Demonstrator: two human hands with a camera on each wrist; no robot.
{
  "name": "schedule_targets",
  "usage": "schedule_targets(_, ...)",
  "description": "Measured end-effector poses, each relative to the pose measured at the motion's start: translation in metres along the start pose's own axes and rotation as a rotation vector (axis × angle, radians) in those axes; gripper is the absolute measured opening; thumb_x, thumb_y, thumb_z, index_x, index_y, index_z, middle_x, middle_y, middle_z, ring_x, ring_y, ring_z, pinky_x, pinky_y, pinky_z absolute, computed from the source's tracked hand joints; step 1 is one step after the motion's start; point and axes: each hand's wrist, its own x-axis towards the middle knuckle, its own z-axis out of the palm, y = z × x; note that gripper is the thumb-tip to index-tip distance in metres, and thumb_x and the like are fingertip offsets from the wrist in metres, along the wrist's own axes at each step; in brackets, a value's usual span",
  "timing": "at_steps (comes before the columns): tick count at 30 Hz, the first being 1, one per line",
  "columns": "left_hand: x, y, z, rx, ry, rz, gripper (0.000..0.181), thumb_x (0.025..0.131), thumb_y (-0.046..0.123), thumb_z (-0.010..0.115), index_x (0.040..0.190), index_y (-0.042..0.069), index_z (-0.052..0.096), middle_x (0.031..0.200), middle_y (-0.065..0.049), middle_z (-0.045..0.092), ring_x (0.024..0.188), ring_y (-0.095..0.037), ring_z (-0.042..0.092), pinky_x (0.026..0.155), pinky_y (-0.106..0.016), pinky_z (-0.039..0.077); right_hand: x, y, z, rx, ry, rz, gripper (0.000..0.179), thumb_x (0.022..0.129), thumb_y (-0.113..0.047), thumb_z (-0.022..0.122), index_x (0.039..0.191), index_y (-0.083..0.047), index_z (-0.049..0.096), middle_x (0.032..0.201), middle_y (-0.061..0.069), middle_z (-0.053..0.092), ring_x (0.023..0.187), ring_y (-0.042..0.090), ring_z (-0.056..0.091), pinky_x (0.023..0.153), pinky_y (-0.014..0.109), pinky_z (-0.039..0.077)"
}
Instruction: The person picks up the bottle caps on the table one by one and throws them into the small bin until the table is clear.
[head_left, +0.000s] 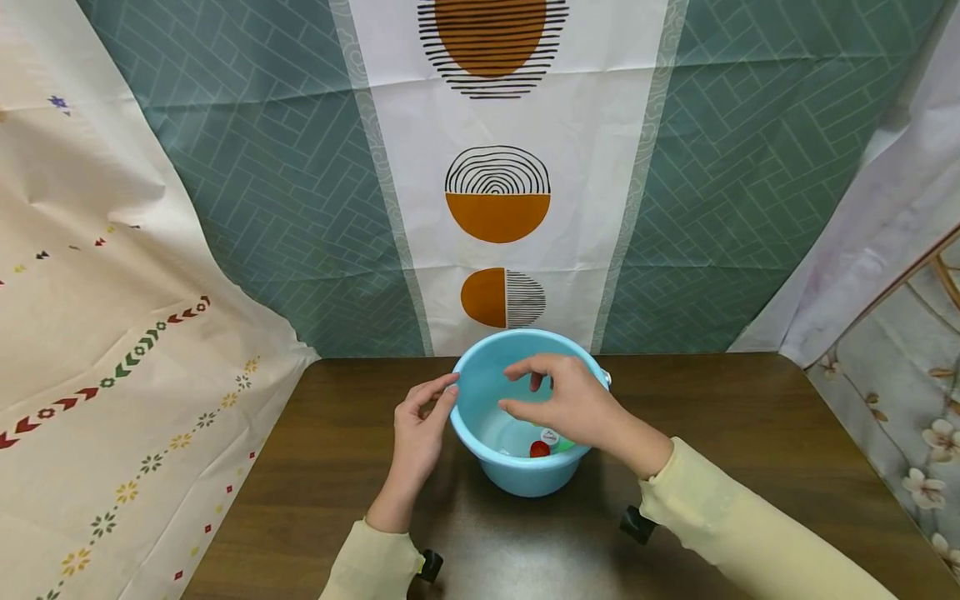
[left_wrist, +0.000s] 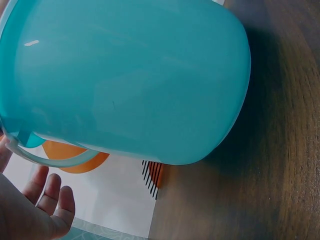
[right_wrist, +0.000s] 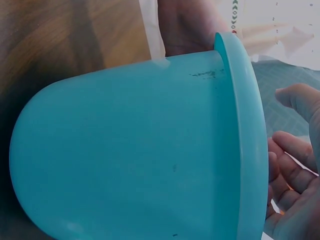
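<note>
A light blue plastic bucket (head_left: 528,479) stands upright on the wooden table. My left hand (head_left: 422,425) holds its left rim with thumb and index finger; in the left wrist view the hand (left_wrist: 37,207) is beside the pale handle (left_wrist: 60,161). Over the bucket's opening, my right hand (head_left: 566,400) has thumb and fingers apart, with nothing between them. Inside, a red round cap (head_left: 539,449), a white printed disc (head_left: 550,436) and a green thing (head_left: 564,446) lie near the bottom right. The right hand and the bucket's wall hide some of the contents.
The dark wooden table (head_left: 360,467) extends around the bucket. A patterned cloth (head_left: 495,125) hangs behind it, with a cream cloth (head_left: 112,292) on the left and a floral cloth (head_left: 922,433) on the right.
</note>
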Motion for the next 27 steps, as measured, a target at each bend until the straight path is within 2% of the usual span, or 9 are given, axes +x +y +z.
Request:
schedule_targets(5,0.0,0.0,0.0,-0.003,0.003,-0.001,0.024,0.094,0.011,0.066,0.115,0.0,0.071,0.113,-0.016,0.064,0.097,-0.021,0.056,0.063,-0.023,0.047,0.001,0.001,-0.002,0.008,0.003,0.005,0.034,0.079,-0.041,0.081,0.108,-0.024,0.073,0.098,-0.018,0.067,0.084,0.016,0.059,0.067,0.031,0.05)
schedule_targets(11,0.0,-0.001,0.0,-0.015,0.001,-0.011,0.025,0.094,0.011,0.066,0.116,0.0,0.071,0.113,-0.016,0.063,0.098,-0.02,0.056,0.064,-0.024,0.048,-0.002,0.002,-0.005,0.009,-0.004,0.047,0.032,0.08,-0.043,0.08,0.108,-0.027,0.072,0.099,-0.019,0.066,0.085,0.012,0.056,0.066,0.031,0.049)
schedule_targets(15,0.0,0.001,0.0,-0.014,-0.005,-0.01,0.025,0.095,0.012,0.066,0.116,0.0,0.071,0.112,-0.017,0.063,0.098,-0.02,0.056,0.064,-0.023,0.048,-0.004,0.004,-0.011,0.012,-0.001,0.073,0.033,0.081,-0.042,0.08,0.108,-0.027,0.072,0.1,-0.017,0.067,0.087,0.015,0.056,0.065,0.033,0.049)
schedule_targets(22,0.001,0.002,0.001,-0.009,-0.002,-0.009,0.024,0.095,0.011,0.066,0.116,0.0,0.071,0.111,-0.017,0.064,0.097,-0.021,0.056,0.064,-0.023,0.047,-0.009,0.009,-0.028,-0.009,0.044,0.088,0.033,0.08,-0.039,0.081,0.108,-0.024,0.073,0.095,-0.014,0.067,0.084,0.015,0.055,0.066,0.035,0.046)
schedule_targets(27,0.0,0.002,0.001,-0.005,0.005,-0.017,0.024,0.094,0.011,0.066,0.115,0.001,0.072,0.111,-0.015,0.064,0.097,-0.021,0.056,0.065,-0.023,0.048,-0.017,0.018,-0.04,-0.018,0.086,0.124,0.034,0.08,-0.043,0.08,0.109,-0.027,0.073,0.088,-0.008,0.065,0.081,0.02,0.053,0.064,0.035,0.046)
